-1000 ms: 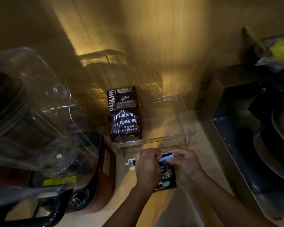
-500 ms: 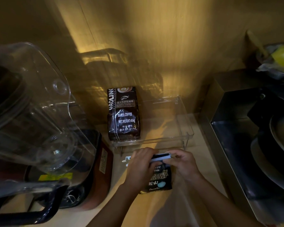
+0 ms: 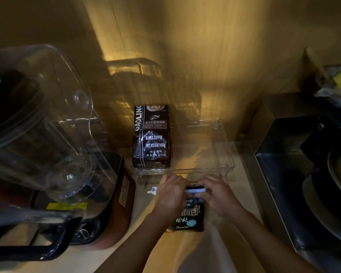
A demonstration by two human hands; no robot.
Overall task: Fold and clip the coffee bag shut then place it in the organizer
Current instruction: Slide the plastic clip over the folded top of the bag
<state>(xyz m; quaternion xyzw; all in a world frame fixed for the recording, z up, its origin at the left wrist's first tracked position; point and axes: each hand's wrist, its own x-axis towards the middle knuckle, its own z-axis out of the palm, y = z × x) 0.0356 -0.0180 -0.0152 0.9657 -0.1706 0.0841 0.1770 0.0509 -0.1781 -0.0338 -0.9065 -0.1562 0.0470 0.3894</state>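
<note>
Just in front of the clear organizer [image 3: 224, 164], the left hand [image 3: 171, 196] and the right hand [image 3: 219, 196] are both closed, it seems, on the white clip [image 3: 195, 190] across the top of the small coffee bag [image 3: 189, 215].

The dark coffee bag [image 3: 152, 136] standing in the clear organizer [image 3: 227, 154] reads "GAOLIN…" up its left edge, its end cut off, then "BAKED.COFFEE" and "NET.WEIGHT:454g" in white, with Chinese lines above and below them. In front of the organizer, the small black bag [image 3: 189, 217] shows large Chinese characters and a script line starting "Charcoal". Left of the organizer, the blender base [image 3: 114, 198] carries labels too dim to read.
</note>
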